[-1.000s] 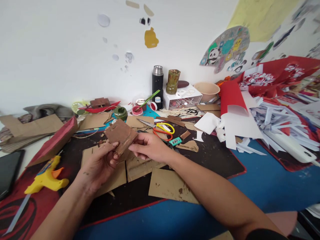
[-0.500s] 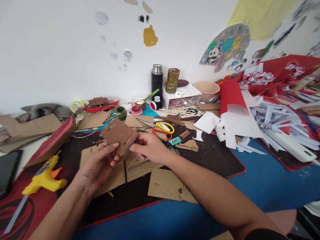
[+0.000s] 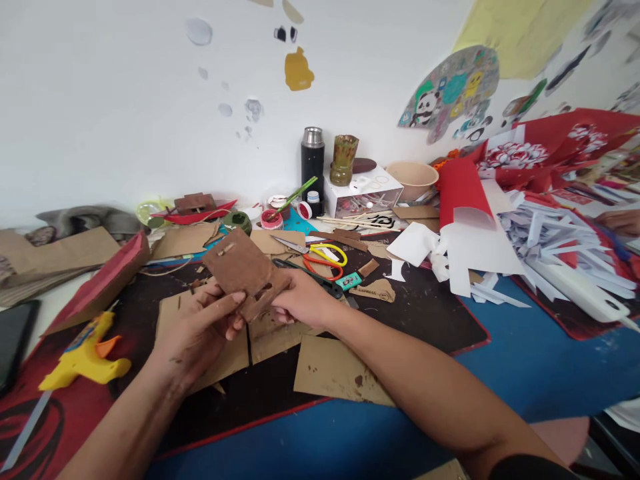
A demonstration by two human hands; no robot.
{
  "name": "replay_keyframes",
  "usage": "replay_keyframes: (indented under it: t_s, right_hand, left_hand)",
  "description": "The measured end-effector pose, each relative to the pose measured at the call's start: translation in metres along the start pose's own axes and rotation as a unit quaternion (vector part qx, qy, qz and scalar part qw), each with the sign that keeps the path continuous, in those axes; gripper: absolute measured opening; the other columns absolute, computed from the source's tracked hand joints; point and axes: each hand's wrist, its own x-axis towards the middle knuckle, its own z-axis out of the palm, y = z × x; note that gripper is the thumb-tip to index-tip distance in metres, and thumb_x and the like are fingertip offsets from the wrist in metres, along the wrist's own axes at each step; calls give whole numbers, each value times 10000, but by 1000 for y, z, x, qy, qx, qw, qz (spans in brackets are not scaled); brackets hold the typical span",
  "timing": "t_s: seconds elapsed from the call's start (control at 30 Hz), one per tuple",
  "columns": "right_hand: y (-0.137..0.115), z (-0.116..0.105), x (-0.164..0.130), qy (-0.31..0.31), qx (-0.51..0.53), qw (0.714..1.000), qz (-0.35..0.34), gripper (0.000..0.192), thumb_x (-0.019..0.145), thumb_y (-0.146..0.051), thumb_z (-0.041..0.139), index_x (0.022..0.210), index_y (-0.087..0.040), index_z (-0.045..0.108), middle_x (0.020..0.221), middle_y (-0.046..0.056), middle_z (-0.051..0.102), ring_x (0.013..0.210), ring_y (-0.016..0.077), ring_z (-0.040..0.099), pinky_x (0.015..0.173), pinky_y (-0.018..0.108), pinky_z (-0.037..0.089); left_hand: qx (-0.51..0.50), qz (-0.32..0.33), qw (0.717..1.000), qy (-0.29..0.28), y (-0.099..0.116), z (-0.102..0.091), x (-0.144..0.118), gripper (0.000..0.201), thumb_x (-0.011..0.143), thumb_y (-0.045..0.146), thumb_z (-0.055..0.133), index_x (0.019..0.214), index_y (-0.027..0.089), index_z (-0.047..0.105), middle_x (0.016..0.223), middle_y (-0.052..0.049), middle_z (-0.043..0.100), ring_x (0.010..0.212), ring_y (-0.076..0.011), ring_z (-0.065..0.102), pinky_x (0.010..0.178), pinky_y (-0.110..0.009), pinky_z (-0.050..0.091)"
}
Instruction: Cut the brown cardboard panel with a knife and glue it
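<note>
A brown painted cardboard piece [image 3: 237,263] is held up over the dark mat, tilted, with a small slit near its top edge. My left hand [image 3: 205,327] grips its lower left side, thumb on the front face. At the lower right, my right hand [image 3: 303,299] pinches the piece's narrow strip [image 3: 265,297], where a gap shows between strip and panel; I cannot tell whether the strip is a separate part. Flat cardboard sheets [image 3: 280,340] lie beneath both hands. Scissors with red and yellow handles [image 3: 325,259] rest just beyond my right hand.
A yellow glue gun [image 3: 85,357] lies at the left beside a long red-painted cardboard piece [image 3: 100,283]. Paint jars [image 3: 271,219], a black flask [image 3: 313,167] and a white box [image 3: 363,197] stand along the wall. Paper strips [image 3: 555,233] heap at the right, near another person's hand [image 3: 620,221].
The brown piece has turned slightly to face me more, and the gap by its lower strip has widened. My right hand has shifted a little to the right with the strip.
</note>
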Motion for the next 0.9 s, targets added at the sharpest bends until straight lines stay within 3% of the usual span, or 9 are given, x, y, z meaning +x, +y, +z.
replay_keyframes:
  t_s: [0.2,0.3,0.4,0.67,0.9]
  right_hand:
    - [-5,-1,-1,8,5,1000,-1,242,799,-292,858,896,-233,644,594,-121,532,442,74,446,438,220,312]
    - [-7,-2,-1,30,10,999,10,159,865,-289,799,915,-230,661,561,-132,472,434,74,413,444,219,286]
    - [-7,-4,-1,40,0,999,27,207,931,-364,790,869,-231,643,514,-139,402,433,77,391,450,215,265]
    - [-6,-6,-1,-23,-26,999,-1,293,877,-375,892,968,-223,658,663,-85,630,487,81,500,454,224,334]
    - [-8,-9,-1,21,-16,999,-26,441,888,-580,891,1023,-231,657,714,-65,663,494,81,514,461,246,312]
  left_hand:
    - [8,60,998,2,2,0,1,397,473,236,1031,781,195,782,687,24,742,432,-74,545,365,-175,396]
    - [9,80,997,15,2,-1,2,413,464,250,1042,774,206,773,685,36,742,441,-80,561,381,-180,399]
    - [13,93,995,27,0,-3,2,422,472,271,1045,779,210,762,688,38,743,447,-84,563,387,-182,386]
    - [36,128,991,32,-4,-8,4,424,538,323,1030,825,203,742,670,24,711,483,-117,579,439,-229,445]
    - [64,175,981,44,-3,-14,2,405,620,346,1013,901,233,743,754,22,729,530,-138,589,473,-268,499]
